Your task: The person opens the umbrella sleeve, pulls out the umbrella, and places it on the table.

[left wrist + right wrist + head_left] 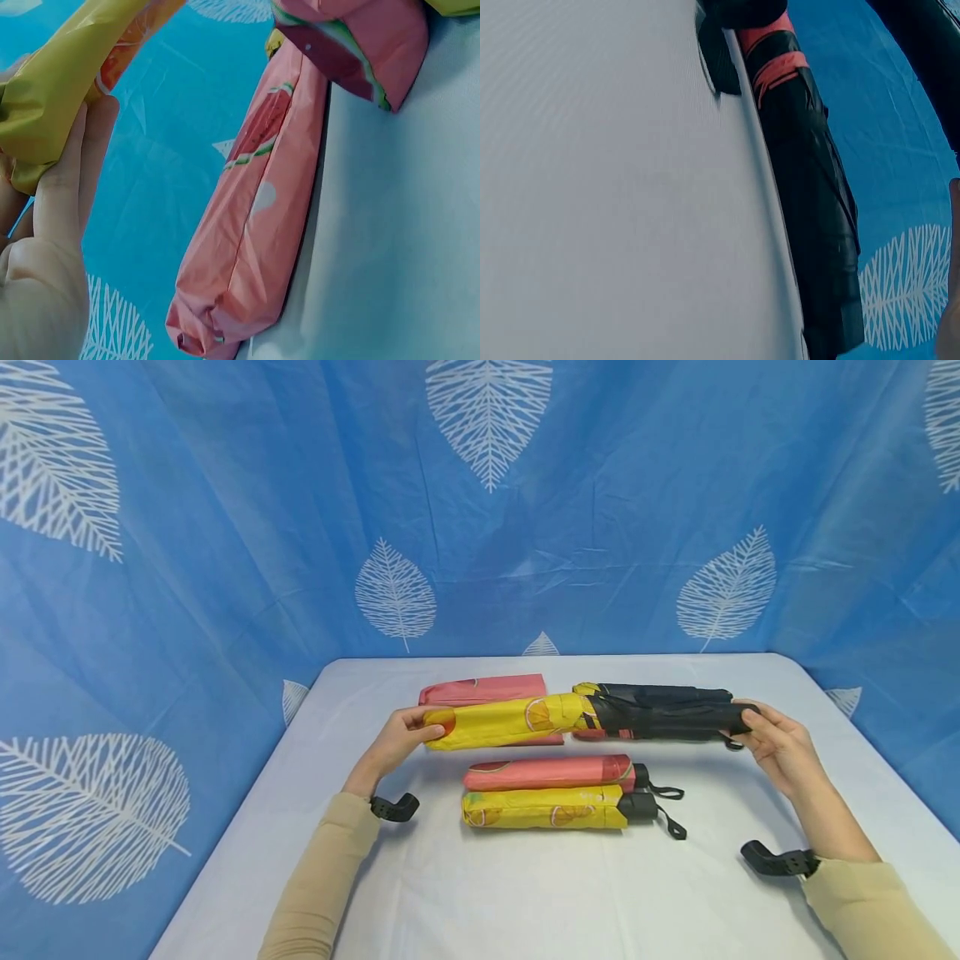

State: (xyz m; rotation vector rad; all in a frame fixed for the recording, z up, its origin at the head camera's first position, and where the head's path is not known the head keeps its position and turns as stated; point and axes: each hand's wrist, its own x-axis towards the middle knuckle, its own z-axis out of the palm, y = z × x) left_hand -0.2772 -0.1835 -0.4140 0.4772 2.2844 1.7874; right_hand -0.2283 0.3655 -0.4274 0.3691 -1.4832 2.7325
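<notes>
My left hand (393, 743) pinches the far left end of a yellow orange-print umbrella sleeve (495, 722). In line with it, a folded black umbrella (660, 717) extends to my right hand (780, 747), whose thumb and fingers grip its end. Both are held level above the table; how they join in the middle is unclear. The left wrist view shows fingers around the yellow sleeve (67, 82). Only a sliver of the right hand (951, 277) enters the right wrist view, below the held umbrella (922, 64).
Nearer me lie a pink umbrella (547, 772) and a yellow umbrella (540, 808), sleeved, with black handles and wrist straps. Behind the held pieces, partly hidden, are a pink sleeve (487, 688) and a black folded umbrella (667, 695). Blue curtain (600, 527) borders the white table (525, 893).
</notes>
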